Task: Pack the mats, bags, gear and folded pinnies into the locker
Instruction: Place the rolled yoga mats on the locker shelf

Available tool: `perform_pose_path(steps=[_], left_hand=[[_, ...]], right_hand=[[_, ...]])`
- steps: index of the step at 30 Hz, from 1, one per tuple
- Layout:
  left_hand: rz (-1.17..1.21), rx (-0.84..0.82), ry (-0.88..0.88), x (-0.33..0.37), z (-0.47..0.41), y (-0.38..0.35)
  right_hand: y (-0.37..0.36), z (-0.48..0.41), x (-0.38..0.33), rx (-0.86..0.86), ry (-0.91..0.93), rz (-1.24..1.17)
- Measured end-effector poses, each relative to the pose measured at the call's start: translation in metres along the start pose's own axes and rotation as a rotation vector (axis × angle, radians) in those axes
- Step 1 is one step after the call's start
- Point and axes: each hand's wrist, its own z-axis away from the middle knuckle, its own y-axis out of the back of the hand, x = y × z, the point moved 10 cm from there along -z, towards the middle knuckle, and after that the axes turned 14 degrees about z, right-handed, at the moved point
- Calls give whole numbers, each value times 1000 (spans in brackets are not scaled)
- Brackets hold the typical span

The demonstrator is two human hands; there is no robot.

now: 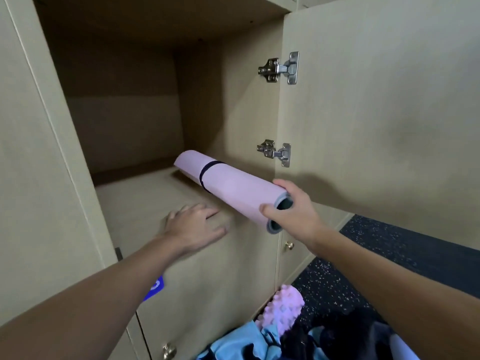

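Observation:
A rolled pink mat (pixel 228 185) with a dark strap round it points into the open locker (pixel 124 131). Its far end is over the locker's shelf floor, and its near end sticks out past the front edge. My right hand (pixel 293 214) grips that near end, thumb under and fingers over the roll. My left hand (pixel 194 227) lies flat with straight fingers on the shelf floor, just left of the mat and holding nothing. The locker's inside is bare apart from the mat.
The locker door (pixel 376 113) stands open to the right on two metal hinges (pixel 279 68). On the dark speckled floor (pixel 389 250) below lie a pink spiky foam roller (pixel 283 307), light blue fabric (pixel 233 344) and dark gear (pixel 345 336). Closed lower doors have brass knobs (pixel 168 350).

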Motion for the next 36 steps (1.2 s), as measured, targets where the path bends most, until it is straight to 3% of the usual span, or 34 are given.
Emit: perform_pose_path(steps=[6, 12, 20, 28, 36], left_hand=[[29, 54, -26, -9, -15, -3], [72, 91, -42, -12, -19, -6], [118, 117, -60, -11, -22, -5], [138, 140, -81, -9, -20, -4], [155, 154, -99, -9, -18, -2]], right_hand=[[-26, -56, 2, 61, 8, 33], [-42, -79, -3, 247, 127, 343], [-62, -125, 1, 249, 166, 413], [-68, -142, 16, 229, 182, 218], [-85, -174, 11, 237, 175, 373]])
